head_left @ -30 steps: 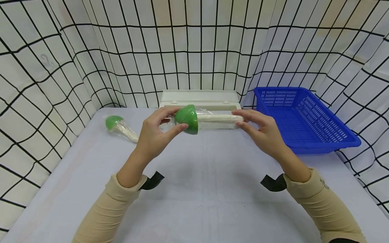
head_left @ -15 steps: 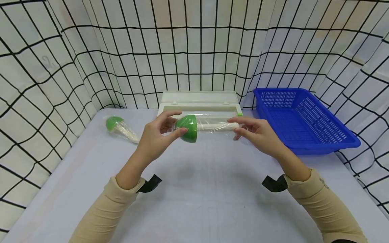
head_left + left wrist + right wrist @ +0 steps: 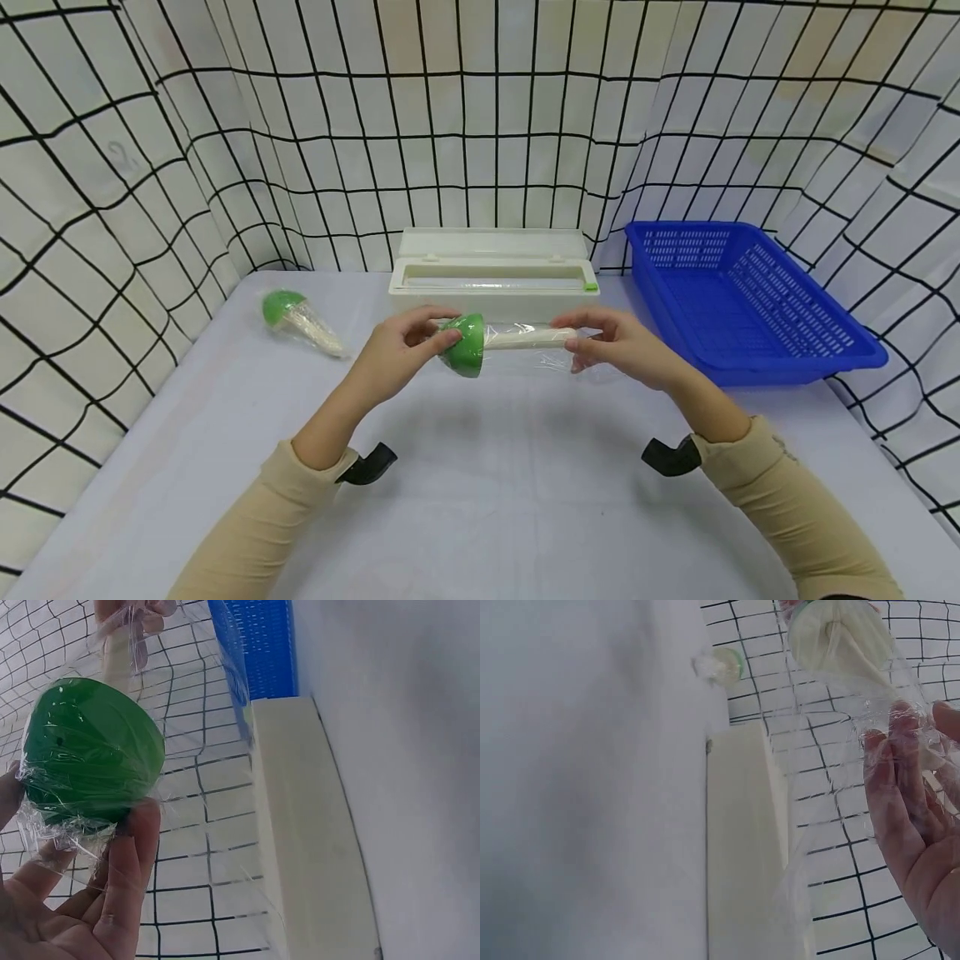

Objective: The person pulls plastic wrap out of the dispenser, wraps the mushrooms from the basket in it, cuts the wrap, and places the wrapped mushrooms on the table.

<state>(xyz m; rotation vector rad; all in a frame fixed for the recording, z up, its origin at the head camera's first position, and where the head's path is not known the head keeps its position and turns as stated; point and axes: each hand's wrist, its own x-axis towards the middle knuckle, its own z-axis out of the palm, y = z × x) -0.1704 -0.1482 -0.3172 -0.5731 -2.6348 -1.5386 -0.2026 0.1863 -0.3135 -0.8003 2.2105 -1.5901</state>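
A pale grey table (image 3: 480,500) stands inside curtain walls (image 3: 112,167) of white cloth with a black grid, and at its far edge sit a cream film dispenser box (image 3: 493,275) with its lid up and, to the right, a blue slotted basket (image 3: 742,292) in which nothing shows. Above the table's middle, just before the box, the left hand (image 3: 397,354) pinches the green cap and the right hand (image 3: 626,350) curls thumb and fingers round the pale stalk end of a toy mushroom (image 3: 495,340) held level and swathed in clear film (image 3: 543,358); a second wrapped mushroom (image 3: 296,317) lies well apart at the left. The left wrist view alone shows the film crinkled tight over the cap (with loose folds bunched under the fingertips (image 3: 131,847)), while the right wrist view shows a loose sheet of it trailing below the stalk.
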